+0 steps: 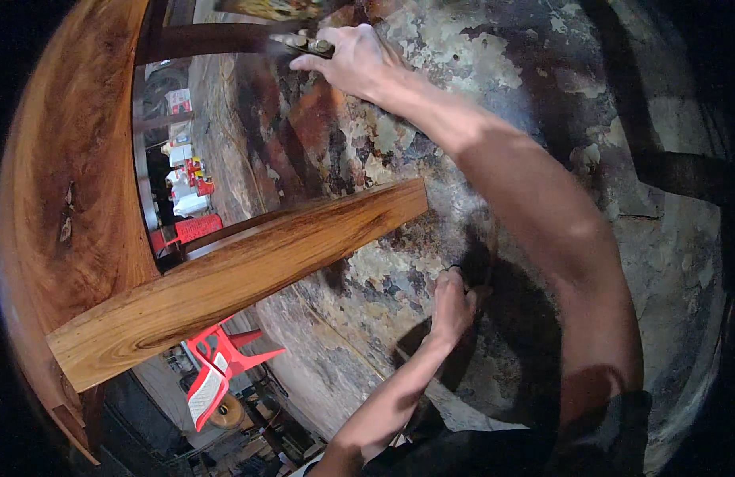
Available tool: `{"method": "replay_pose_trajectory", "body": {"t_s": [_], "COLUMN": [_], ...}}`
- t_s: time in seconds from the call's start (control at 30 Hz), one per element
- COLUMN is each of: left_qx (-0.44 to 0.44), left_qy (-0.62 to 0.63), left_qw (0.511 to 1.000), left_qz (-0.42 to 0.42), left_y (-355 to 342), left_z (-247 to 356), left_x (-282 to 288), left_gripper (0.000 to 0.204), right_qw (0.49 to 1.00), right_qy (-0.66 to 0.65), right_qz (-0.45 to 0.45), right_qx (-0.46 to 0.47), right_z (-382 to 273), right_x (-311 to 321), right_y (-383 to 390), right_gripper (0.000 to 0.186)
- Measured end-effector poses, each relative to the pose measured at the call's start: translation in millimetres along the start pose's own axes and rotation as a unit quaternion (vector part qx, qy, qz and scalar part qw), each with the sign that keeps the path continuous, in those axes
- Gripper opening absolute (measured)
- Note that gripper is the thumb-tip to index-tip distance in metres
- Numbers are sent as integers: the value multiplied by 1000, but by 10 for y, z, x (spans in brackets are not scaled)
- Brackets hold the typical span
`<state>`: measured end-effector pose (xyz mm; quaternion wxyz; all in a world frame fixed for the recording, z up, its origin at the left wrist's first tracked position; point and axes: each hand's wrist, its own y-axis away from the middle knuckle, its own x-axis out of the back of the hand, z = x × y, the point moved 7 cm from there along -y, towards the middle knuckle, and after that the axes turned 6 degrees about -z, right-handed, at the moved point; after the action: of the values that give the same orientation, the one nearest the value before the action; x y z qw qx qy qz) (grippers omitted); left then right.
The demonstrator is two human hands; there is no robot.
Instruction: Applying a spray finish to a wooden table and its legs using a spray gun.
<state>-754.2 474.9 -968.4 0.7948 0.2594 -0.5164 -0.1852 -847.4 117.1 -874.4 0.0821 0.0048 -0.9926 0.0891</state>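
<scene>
My right hand [352,60] reaches to the top of the view, its fingers closed around a small tool with a dark body and brass-coloured round parts [316,46]. The tool's far end is a whitish blur beside a dark wooden bar [216,40], and I cannot make out its kind. Low in the middle, my left hand [451,306] is closed near the mottled, stained surface [463,71]. A bit of something dark shows at its fingertips, too small to name. Between my hands and to their left, a varnished wooden beam [248,274] juts out towards the middle.
A broad, polished wooden slab [73,175] fills the left side and meets the beam. Below the beam is a red plastic piece with legs [220,362]. Behind the frame, a red perforated object [197,228] and several white containers [181,179] stand. Strong shadows cross the surface.
</scene>
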Motion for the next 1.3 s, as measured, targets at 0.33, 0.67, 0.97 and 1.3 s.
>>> {"method": "replay_pose_trajectory", "body": {"t_s": [0.33, 0.67, 0.97, 1.3], "left_qx": [-59, -7, 17, 45], "left_qy": [-11, 7, 0, 44], "left_qw": [996, 1000, 1000, 998], "left_qz": [59, -6, 2, -3], "left_y": [15, -24, -14, -20], "left_z": [-17, 39, 55, -67], "left_x": [0, 13, 44, -24], "left_gripper": [32, 37, 41, 42], "right_qw": [997, 976, 999, 941], "right_qy": [-53, -150, 46, 12], "right_qz": [-20, 27, -8, 188], "right_qx": [54, 154, -27, 281], "right_z": [-37, -404, 268, -2], "right_x": [-162, -38, 34, 363], "right_y": [232, 220, 300, 258], "right_gripper": [67, 54, 62, 56]}}
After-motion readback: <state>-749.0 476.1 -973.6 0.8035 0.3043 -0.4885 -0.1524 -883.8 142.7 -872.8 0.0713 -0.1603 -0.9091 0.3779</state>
